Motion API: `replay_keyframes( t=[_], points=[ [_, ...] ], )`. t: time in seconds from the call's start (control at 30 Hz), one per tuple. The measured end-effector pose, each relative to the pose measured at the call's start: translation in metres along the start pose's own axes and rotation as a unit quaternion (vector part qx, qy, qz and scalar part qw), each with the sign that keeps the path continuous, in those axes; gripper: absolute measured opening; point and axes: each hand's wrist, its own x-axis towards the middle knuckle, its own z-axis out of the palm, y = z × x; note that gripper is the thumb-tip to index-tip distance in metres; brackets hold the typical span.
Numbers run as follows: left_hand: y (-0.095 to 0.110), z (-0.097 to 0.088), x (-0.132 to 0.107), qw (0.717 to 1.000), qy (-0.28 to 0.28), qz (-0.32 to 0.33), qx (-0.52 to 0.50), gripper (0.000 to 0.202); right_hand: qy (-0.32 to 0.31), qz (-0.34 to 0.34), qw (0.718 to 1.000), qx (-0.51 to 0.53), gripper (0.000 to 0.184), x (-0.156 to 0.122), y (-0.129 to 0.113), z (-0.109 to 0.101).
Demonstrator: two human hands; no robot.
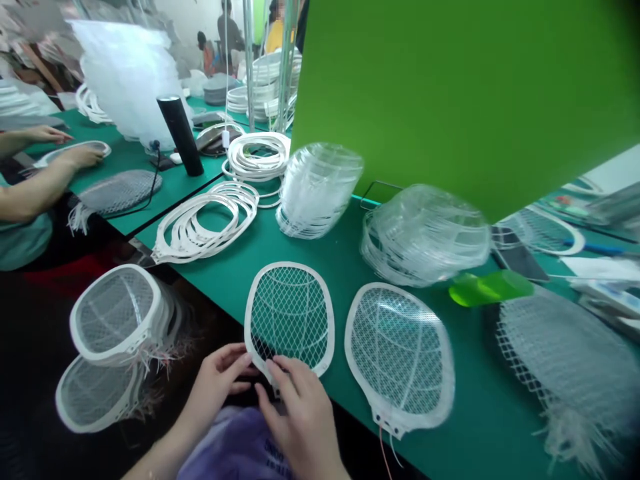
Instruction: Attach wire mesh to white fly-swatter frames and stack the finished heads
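A white oval fly-swatter racket head [291,313] with wire mesh lies at the table's near edge, its narrow neck toward me. My left hand [220,379] is closed at its lower left rim, thumb and fingertips at the edge. My right hand [303,413] grips the lower rim by the neck, fingers on top and thumb below; the fingers partly cover the neck. To the right lies a second racket head [400,353], covered with a clear sheet, red and white wires hanging from its neck.
White frames [200,223] and clear plastic sheets [320,190], [425,233] are piled at the back. Mesh pieces [565,360] lie at the right. Stacked racket heads [115,313] stand lower left. A green panel [450,100] rises behind. At the left, a co-worker's hands [83,157] hold a frame.
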Motion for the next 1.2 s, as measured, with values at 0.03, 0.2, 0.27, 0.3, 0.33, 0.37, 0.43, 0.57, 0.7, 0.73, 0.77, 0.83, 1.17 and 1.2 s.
replay_keyframes(
  t=[0.03,0.2,0.27,0.3,0.33,0.37,0.43,0.57,0.7,0.73,0.77,0.83,1.17,1.2],
  points=[
    [0.002,0.002,0.001,1.0,0.006,0.001,-0.013,0.055,0.011,0.021,0.999,0.022,0.021,0.003,0.005,-0.007],
    [0.009,0.009,0.009,0.999,0.026,0.033,-0.034,0.044,0.035,0.102,0.991,-0.078,0.024,0.009,0.037,-0.028],
    [0.011,0.008,0.012,0.999,0.028,0.036,-0.029,0.041,0.014,0.084,0.99,-0.112,0.023,0.004,0.045,-0.027],
    [0.012,0.007,0.013,0.999,0.027,0.037,-0.025,0.039,0.006,0.071,0.99,-0.12,0.022,0.001,0.047,-0.026],
    [0.012,0.006,0.014,0.999,0.026,0.038,-0.023,0.037,0.001,0.061,0.99,-0.127,0.023,-0.002,0.048,-0.024],
    [0.013,0.005,0.014,0.999,0.023,0.038,-0.021,0.036,-0.005,0.055,0.989,-0.134,0.023,-0.005,0.049,-0.023],
    [0.013,0.004,0.014,0.999,0.015,0.037,-0.021,0.036,-0.025,0.049,0.987,-0.148,0.024,-0.006,0.049,-0.023],
    [0.01,0.008,0.013,0.998,-0.008,0.045,-0.041,0.046,-0.053,0.037,0.982,-0.18,0.029,0.001,0.043,-0.028],
    [0.005,0.012,0.01,0.996,-0.017,0.058,-0.067,0.051,-0.023,0.035,0.99,-0.133,0.026,0.015,0.022,-0.029],
    [0.005,0.013,0.008,0.995,-0.02,0.059,-0.072,0.051,-0.017,0.034,0.994,-0.106,0.024,0.018,0.016,-0.029],
    [0.005,0.013,0.007,0.995,-0.022,0.062,-0.078,0.052,-0.013,0.032,0.996,-0.077,0.022,0.021,0.01,-0.029],
    [0.006,0.011,0.006,0.993,-0.021,0.073,-0.086,0.052,-0.01,0.026,0.999,-0.028,0.019,0.024,0.002,-0.028],
    [-0.011,-0.002,0.014,0.994,-0.067,0.073,-0.055,0.058,-0.051,0.064,0.99,-0.111,0.035,0.006,0.036,-0.019],
    [-0.014,-0.002,0.015,0.993,-0.073,0.078,-0.052,0.06,-0.058,0.064,0.989,-0.117,0.037,0.006,0.037,-0.021]
  ],
)
